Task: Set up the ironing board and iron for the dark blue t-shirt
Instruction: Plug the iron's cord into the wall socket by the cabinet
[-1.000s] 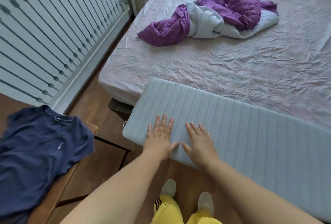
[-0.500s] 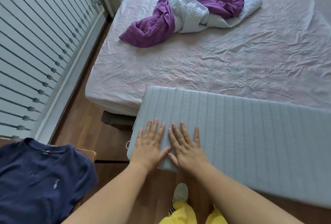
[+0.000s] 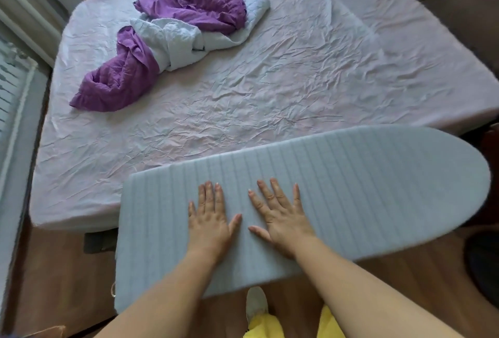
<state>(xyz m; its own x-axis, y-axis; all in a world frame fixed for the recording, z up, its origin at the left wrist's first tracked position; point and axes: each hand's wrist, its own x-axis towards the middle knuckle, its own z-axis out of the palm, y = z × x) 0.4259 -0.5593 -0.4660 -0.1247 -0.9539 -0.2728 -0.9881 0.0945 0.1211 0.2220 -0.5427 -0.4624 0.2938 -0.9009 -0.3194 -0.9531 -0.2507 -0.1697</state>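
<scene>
My left hand [image 3: 209, 218] lies flat, palm down, on the pale grey ribbed-fabric ironing board [image 3: 364, 189], fingers spread and the thumb angled out to the right. My right hand [image 3: 280, 216] rests the same way just beside it, fingers fanned toward the upper right, thumb pointing left, so the two thumbs nearly meet without touching. Neither hand grips anything; both simply press on the padded cover.

The board fills the lower middle of the frame, its square end at lower left and its rounded nose reaching the right edge. Its far long side sits against, or perhaps slightly over, the near edge of the wide bed with the creased pale pink sheet [image 3: 270, 100]; motion blur there leaves me unsure which.

On the bed, toward the upper left, a crumpled purple and light grey quilt [image 3: 172, 40] lies in a loose heap, well apart from the board.

Below the board I see brown wooden flooring [image 3: 59, 283], one of my white shoes [image 3: 256, 302] and my yellow trousers [image 3: 266, 327] at the bottom centre. A white radiator [image 3: 10, 89] runs down the left edge.
</scene>
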